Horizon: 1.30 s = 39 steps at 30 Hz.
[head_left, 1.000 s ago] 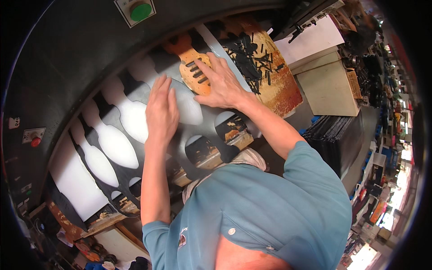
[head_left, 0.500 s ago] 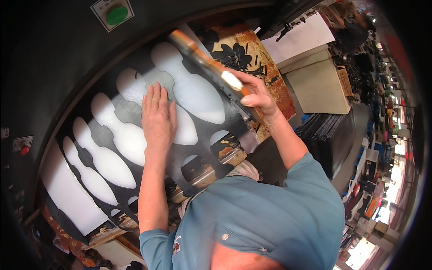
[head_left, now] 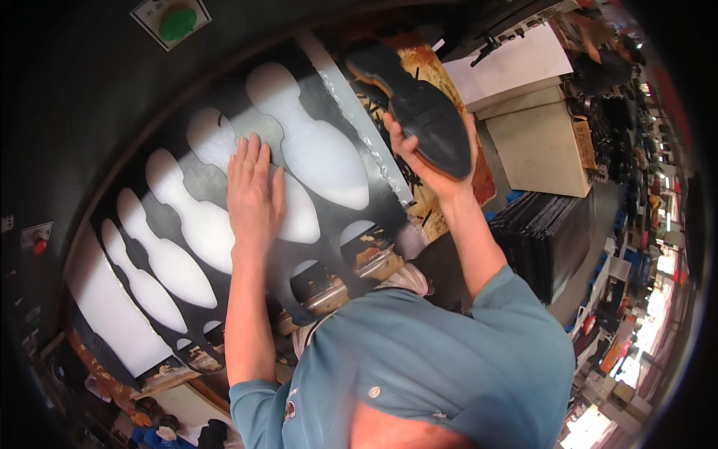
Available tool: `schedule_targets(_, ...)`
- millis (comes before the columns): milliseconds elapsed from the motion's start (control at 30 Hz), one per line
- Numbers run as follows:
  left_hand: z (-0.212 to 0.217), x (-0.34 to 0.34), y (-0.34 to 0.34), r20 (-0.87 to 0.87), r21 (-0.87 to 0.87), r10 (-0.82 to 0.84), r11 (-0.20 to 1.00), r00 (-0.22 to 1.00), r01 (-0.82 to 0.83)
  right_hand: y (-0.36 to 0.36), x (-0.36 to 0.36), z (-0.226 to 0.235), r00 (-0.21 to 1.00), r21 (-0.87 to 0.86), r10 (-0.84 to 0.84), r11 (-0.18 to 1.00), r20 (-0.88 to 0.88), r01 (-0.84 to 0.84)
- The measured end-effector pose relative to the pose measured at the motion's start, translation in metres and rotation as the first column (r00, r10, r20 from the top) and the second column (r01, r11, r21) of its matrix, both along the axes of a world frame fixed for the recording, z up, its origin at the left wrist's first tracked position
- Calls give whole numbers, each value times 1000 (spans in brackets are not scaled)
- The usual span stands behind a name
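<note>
My left hand lies flat, fingers outstretched, on a black sheet with a row of sole-shaped holes. White board shows through the holes. To the right, my right hand grips a sole-shaped cutting die with an orange-brown rim and a black face. The die is raised and tilted, its wide end in my palm and its narrow end pointing away. My fingers and thumb wrap its sides; what lies behind it is hidden.
Black offcuts lie on a rusty plate beyond the die. A stack of black sheets stands at right, near a cream box. The dark machine body carries a green button and a red button.
My right hand has turned the die from edge-on to face-up and moved it slightly right, off the sheet. My left hand stays flat on the sheet.
</note>
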State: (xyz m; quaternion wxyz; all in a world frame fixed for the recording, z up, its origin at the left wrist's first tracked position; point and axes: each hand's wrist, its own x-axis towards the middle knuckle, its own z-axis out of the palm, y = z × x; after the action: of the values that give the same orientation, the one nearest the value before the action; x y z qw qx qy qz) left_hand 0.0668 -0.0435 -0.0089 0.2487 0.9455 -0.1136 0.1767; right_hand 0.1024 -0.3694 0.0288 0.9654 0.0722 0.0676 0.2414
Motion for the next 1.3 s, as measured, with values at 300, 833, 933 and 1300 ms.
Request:
schedule_targets(300, 0, 0, -2, 19, -32, 6, 999, 1000, -5, -17, -11, 28, 919, -917, 192, 278, 344, 285)
schedule_targets(833, 0, -3, 1, -13, -38, 2, 999, 1000, -2, 9, -63, -6, 988, -140, 74, 986, -133, -93)
schedule_targets(933, -1, -3, 1, -8, -80, 2, 997, 1000, -2, -1, -58, 16, 984, -685, 56, 724, 170, 77)
schedule_targets(1300, -7, -3, 3, 18, -128, -12, 992, 1000, 15, 31, -61, 34, 984, 92, 83, 991, 158, -98)
